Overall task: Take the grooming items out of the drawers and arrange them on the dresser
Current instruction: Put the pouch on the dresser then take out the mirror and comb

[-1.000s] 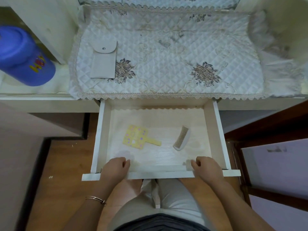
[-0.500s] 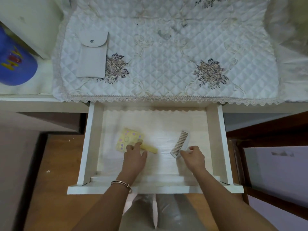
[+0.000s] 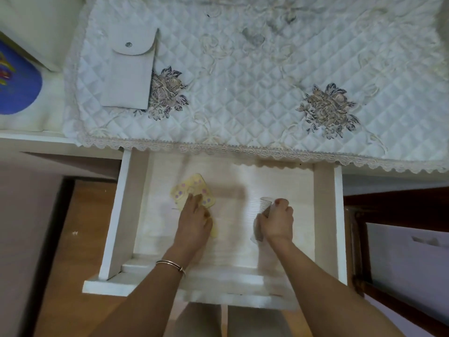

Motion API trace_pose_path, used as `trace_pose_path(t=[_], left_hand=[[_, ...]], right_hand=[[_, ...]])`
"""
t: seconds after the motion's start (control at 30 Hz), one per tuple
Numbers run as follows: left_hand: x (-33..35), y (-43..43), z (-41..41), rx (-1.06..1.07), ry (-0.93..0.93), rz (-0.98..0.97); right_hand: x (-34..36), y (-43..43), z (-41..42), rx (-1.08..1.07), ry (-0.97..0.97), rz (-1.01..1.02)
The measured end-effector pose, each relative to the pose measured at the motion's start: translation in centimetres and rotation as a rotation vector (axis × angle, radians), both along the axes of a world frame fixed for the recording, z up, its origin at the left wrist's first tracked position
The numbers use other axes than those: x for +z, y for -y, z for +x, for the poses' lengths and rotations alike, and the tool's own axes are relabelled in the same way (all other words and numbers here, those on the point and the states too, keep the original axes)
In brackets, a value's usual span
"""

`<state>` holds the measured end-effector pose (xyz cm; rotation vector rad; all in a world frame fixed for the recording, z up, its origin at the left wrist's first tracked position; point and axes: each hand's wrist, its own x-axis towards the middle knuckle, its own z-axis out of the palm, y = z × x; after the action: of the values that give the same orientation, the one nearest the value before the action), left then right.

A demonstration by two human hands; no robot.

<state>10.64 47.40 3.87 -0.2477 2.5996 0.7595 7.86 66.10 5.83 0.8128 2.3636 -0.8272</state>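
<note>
Inside open white wooden drawer [image 3: 127, 215]: left hand [image 3: 194, 222] curls round handle of yellow flower-print paddle [image 3: 194, 188]; right hand [image 3: 278, 222] clasps pale fine-toothed comb [image 3: 264, 206]. Best lifted level, clear of drawer front, then laid apart on quilted white dresser cover [image 3: 243, 93]

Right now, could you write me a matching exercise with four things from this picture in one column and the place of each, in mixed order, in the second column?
Things
1. yellow hand mirror
2. comb
3. grey snap pouch
4. blue container

Places
A. lying on the quilted cover, near its left end
B. held by the right hand, inside the drawer
C. at the left edge of the view, beside the cover
D. held by the left hand, inside the drawer

Pairs: 1-D, 2-B, 3-A, 4-C
</note>
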Motion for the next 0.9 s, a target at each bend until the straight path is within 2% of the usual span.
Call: trace_pose_path(t=[0.1,0.17,0.37,0.57,0.8,0.9], left_hand=[[1.2,-0.3,0.1,0.132,0.052,-0.112],[2.0,-1.1,0.4,0.263,0.148,-0.159],[1.7,-1.9,1.3,0.544,0.147,0.011],[1.2,-1.5,1.9,0.661,0.166,0.062],[2.6,0.1,1.3,0.879,0.224,0.316],[3.4,1.1,1.2,0.982,0.22,0.5]], right_hand=[[0.0,-0.1,-0.2,-0.017,0.009,-0.051],[0.1,-0.3,-0.2,-0.009,0.015,-0.071],[0.0,-0.8,0.7,-0.003,0.025,-0.081],[0.1,-0.4,1.3,-0.028,0.003,-0.118],[1.2,0.5,0.8,-0.097,0.006,-0.291],[2.5,1.4,0.0,-0.075,-0.029,-0.386]])
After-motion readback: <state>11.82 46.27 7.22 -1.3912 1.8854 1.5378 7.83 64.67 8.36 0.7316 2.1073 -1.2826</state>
